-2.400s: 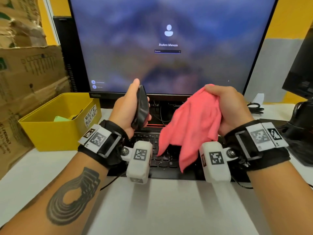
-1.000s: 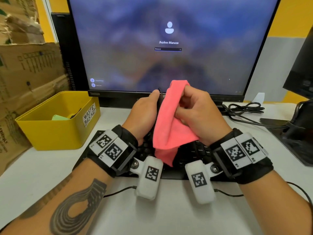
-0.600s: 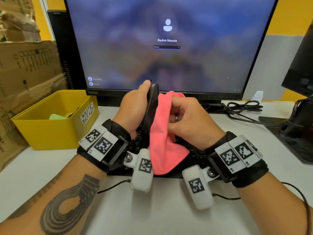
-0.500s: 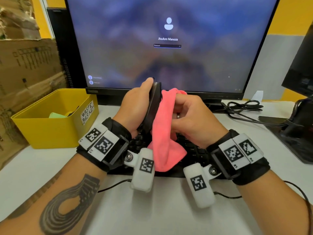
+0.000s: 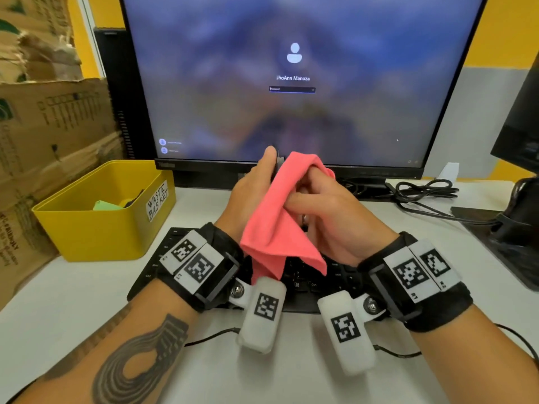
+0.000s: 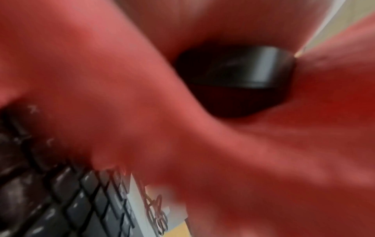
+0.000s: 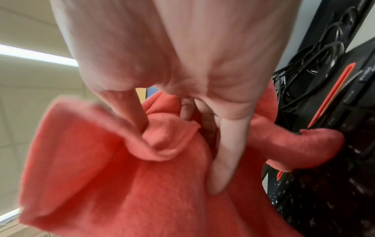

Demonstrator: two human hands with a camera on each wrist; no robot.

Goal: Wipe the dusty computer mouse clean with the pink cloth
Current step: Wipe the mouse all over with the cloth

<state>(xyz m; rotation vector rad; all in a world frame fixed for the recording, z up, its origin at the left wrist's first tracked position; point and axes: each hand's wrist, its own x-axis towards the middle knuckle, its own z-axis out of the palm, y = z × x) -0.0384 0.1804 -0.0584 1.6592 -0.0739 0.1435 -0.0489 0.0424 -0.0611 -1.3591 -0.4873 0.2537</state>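
My left hand (image 5: 253,185) holds the black computer mouse (image 5: 278,163) upright above the keyboard; only a dark sliver of it shows past the cloth in the head view. In the left wrist view the mouse (image 6: 237,80) peeks out, wrapped by cloth (image 6: 121,96). My right hand (image 5: 323,205) grips the pink cloth (image 5: 280,217) and presses it against the mouse's right side, fingers curled into the fabric. The cloth's lower end hangs down over the keys. In the right wrist view the fingers (image 7: 225,152) dig into the bunched cloth (image 7: 121,176).
A black keyboard (image 5: 320,284) lies under both wrists on the white desk (image 5: 87,301). A monitor (image 5: 291,83) stands right behind. A yellow waste basket (image 5: 96,223) sits left, cardboard boxes (image 5: 43,126) beyond it. Coiled black cables (image 5: 423,191) and a second monitor's stand (image 5: 519,223) are at right.
The hands came together from apart; the right hand brought the cloth onto the mouse and has been rubbing it up and down, now covering the mouse's top edge.
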